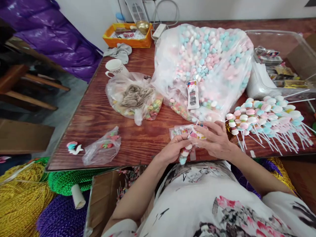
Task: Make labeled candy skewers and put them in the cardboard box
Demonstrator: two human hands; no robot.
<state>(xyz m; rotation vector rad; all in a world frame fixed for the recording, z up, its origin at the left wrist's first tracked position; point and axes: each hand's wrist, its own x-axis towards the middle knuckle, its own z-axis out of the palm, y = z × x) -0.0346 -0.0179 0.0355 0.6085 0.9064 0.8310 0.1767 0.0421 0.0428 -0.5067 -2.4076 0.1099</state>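
Both my hands meet at the near edge of the wooden table [98,115]. My left hand [174,149] is closed around a short stack of pastel candies [184,154] on a stick. My right hand [215,140] pinches a small clear wrapper [181,131] with colourful print, held over the candy stack. Right of my hands lies a pile of finished candy sticks [266,117] with white stems pointing right. Behind my hands stands a large clear bag of pink, white and blue candies [209,59].
A smaller clear bag with colourful sweets and crumpled paper [134,97] lies mid-table, a white cup [114,66] behind it. A little bag [102,149] and a mermaid-tail trinket [73,147] sit near the left edge. An orange tray [128,34] stands far back. A cardboard box [102,200] is below.
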